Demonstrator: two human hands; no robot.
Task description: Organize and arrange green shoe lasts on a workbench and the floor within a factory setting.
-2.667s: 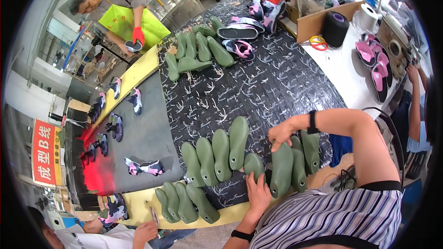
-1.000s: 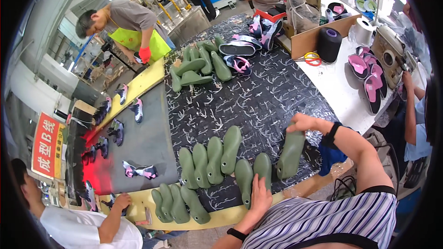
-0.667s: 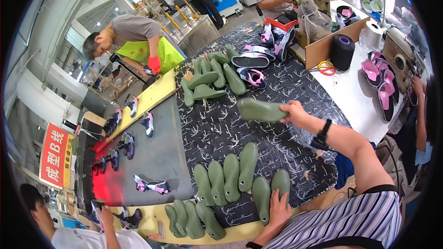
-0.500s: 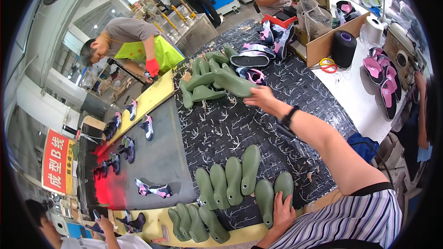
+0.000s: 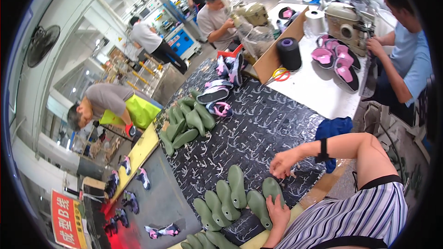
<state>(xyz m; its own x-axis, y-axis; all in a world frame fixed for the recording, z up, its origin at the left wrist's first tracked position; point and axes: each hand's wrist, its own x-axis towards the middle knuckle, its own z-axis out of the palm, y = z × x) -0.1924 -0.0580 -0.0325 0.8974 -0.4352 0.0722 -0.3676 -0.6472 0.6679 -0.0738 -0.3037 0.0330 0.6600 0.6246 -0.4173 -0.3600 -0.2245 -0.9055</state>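
Head view, your left hand grasping a green shoe last at 6 o'clock on the patterned desk, your right hand empty, fingers loosely curled just above it, more green lasts at 7 o'clock, green last pile at 11 o'clock.

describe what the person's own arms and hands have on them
Both hands are bare, no gloves. The right hand has a black band at the wrist and a bare forearm. The shirt is short-sleeved, striped white and dark, with a black sleeve hem. The left hand wears nothing visible.
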